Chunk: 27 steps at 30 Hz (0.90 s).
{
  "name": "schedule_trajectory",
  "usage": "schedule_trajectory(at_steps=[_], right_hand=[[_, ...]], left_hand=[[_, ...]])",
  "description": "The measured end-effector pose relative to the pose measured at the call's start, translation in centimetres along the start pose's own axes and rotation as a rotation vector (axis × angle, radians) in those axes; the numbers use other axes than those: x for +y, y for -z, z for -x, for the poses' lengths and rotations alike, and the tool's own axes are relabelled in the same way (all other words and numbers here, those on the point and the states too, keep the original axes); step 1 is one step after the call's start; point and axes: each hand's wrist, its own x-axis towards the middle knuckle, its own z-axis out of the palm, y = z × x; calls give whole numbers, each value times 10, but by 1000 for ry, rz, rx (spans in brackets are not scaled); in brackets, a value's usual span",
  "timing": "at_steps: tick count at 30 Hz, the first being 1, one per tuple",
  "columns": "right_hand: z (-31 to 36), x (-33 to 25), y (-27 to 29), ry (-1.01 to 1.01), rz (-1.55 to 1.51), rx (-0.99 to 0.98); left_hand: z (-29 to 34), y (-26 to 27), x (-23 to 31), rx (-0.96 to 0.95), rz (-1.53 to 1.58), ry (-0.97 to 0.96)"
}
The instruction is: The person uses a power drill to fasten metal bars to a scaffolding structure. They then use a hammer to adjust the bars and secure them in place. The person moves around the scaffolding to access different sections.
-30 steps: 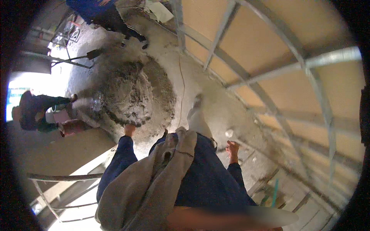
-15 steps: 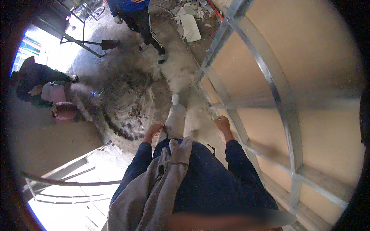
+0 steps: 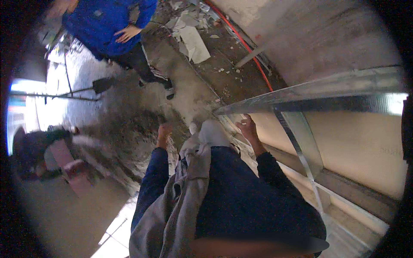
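My left hand (image 3: 163, 134) hangs in front of me over the dirty concrete floor. Its fingers look curled in, slightly blurred, and nothing shows in them. My right hand (image 3: 247, 129) is raised beside the metal stud frame (image 3: 266, 101). Its fingers are bent but apart, with nothing between them; whether it touches the frame I cannot tell. Tan board (image 3: 352, 137) fills the bays of the frame at my right. A grey cloth garment (image 3: 172, 206) hangs down my front over dark blue clothing.
Ahead stands a person in a blue top (image 3: 116, 32), near a shovel (image 3: 102, 85). At the left, someone in dark clothes (image 3: 28, 148) bends by a pinkish object (image 3: 71, 167). Broken white board pieces (image 3: 193, 45) and a red hose or pipe (image 3: 243, 41) lie ahead right.
I have moved forward and my view has turned, so the frame's end now lies beside my right hand. That hand's fingers have loosened. The person in blue appears closer.
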Motion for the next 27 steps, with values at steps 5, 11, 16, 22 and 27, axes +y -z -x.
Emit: schedule_trajectory(at_steps=[5,11,16,22,27], right_hand=[[-21,11,-40,-7,-156,64],[1,41,-64,-436,-122,-284],[12,32,-82,-771,-222,-229],[-3,3,-90,-1012,-387,51],[-31,-17,-82,-1229,-532,199]], left_hand=[[-105,76,-19,19,871,264],[-188,104,-16,-135,1524,-164],[-337,173,-5,-196,-309,-862],[-475,243,57,-127,159,-351],[-595,277,203,-465,317,-57]])
